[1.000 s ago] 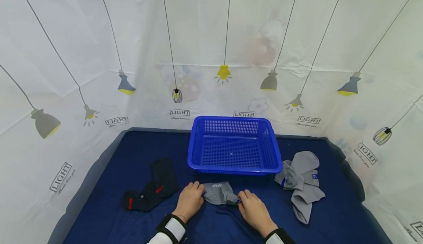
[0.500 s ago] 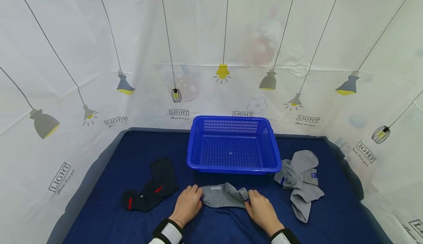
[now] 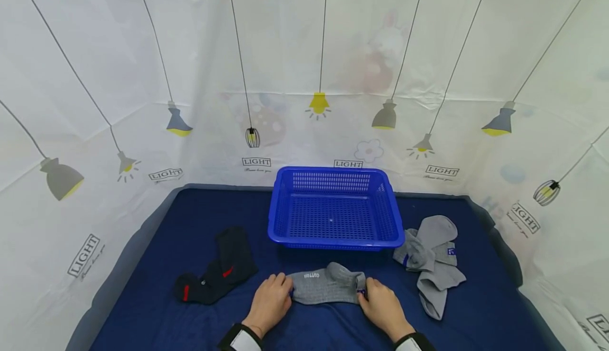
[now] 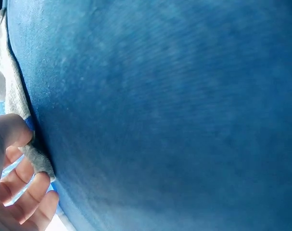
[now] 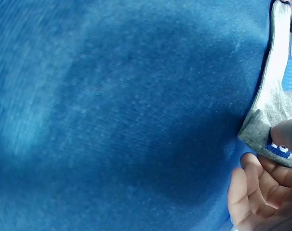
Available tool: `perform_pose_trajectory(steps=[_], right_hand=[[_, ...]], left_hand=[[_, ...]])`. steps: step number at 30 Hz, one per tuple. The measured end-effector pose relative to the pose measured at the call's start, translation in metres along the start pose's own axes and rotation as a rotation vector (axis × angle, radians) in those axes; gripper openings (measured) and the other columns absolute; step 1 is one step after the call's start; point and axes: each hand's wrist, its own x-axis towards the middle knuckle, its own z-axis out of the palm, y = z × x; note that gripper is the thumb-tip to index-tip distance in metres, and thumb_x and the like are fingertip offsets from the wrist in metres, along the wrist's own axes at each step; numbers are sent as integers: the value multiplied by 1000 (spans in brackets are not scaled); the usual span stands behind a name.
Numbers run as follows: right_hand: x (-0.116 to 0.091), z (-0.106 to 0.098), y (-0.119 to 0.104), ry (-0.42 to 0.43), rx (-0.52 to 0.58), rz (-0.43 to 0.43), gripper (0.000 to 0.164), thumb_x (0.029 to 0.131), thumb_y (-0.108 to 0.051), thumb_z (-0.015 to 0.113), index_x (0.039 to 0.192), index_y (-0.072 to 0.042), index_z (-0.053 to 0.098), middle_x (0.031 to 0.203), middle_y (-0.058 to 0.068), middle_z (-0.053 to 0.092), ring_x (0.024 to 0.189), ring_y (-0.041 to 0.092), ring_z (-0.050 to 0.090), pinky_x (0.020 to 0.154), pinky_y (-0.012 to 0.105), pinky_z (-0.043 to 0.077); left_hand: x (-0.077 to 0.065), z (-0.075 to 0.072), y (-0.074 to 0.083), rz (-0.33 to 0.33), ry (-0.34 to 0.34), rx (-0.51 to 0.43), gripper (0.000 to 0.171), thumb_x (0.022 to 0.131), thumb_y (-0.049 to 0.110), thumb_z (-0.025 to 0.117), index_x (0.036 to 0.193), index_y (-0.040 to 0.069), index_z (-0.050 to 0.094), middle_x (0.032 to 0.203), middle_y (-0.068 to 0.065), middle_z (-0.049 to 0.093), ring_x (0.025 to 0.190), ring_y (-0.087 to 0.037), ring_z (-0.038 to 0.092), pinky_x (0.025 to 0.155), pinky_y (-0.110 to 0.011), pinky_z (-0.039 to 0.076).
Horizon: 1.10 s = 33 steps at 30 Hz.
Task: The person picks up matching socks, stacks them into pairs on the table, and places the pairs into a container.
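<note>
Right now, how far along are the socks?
Done: nothing clearly; no sock lies in the blue basket. In hand: one grey sock, pinched at its ends by the left fingers and right fingers. Remaining, probably: the dark pile and grey pile, both lying loose.

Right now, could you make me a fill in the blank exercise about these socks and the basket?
1. The sock held by the left hand and right hand is colored ____.
2. The basket beyond the hands is colored ____.
3. The black sock bundle lies on the person's ____ side.

Missing words: gray; blue; left.
</note>
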Motion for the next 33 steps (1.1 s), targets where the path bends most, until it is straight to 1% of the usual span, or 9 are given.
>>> perform_pose_trajectory(steps=[6,13,16,18,22,25,29,33], right_hand=[[-1,-1,5,-19,16,60,22,78,-20,69,73,-12,48,63,-4,43,52,9,41,47,29,34],[-2,-2,13,-51,6,121,19,79,-21,67,76,-12,52,65,-4,46,53,9,43,48,29,36],[-4,-3,18,-40,-3,118,17,80,-19,66,75,-12,51,65,-4,46,54,9,43,48,29,36],[-5,-4,20,2,-11,102,16,80,-15,65,73,-13,50,64,-4,46,54,10,45,48,30,37],[-4,-6,23,115,-30,48,17,79,-7,63,71,-13,49,63,-4,44,52,11,44,47,30,36],[-3,-7,22,181,-46,-9,19,78,-5,64,71,-13,49,62,-6,41,52,9,40,47,27,33],[0,-6,19,235,-64,-122,20,73,-3,68,73,-13,51,65,-7,40,56,9,39,49,26,35],[0,-3,17,240,-54,-213,21,70,-2,70,74,-15,54,69,-8,43,61,10,42,53,25,39]], left_hand=[[-2,-1,0,-20,-17,1,23,60,15,72,75,15,55,72,2,48,62,-18,47,54,-30,38],[-2,-6,1,-19,7,1,23,60,15,73,73,15,54,70,2,47,61,-17,46,53,-30,37],[-1,-8,1,-18,10,-5,23,60,15,73,72,15,54,70,3,46,61,-17,46,53,-29,36],[-1,-10,0,-24,0,-6,22,60,14,73,72,16,54,69,2,46,62,-17,46,53,-30,37],[0,-11,-2,-47,-33,6,20,62,15,72,74,15,57,71,2,46,63,-18,46,55,-30,38],[1,-12,-2,-47,-31,10,22,61,16,73,75,15,57,71,2,46,64,-17,46,55,-30,38],[4,-12,0,-28,-4,2,23,60,15,73,75,15,56,71,2,45,63,-17,45,54,-29,38],[7,-10,4,-11,-16,-17,22,61,16,73,74,16,55,72,3,45,64,-16,45,55,-29,38]])
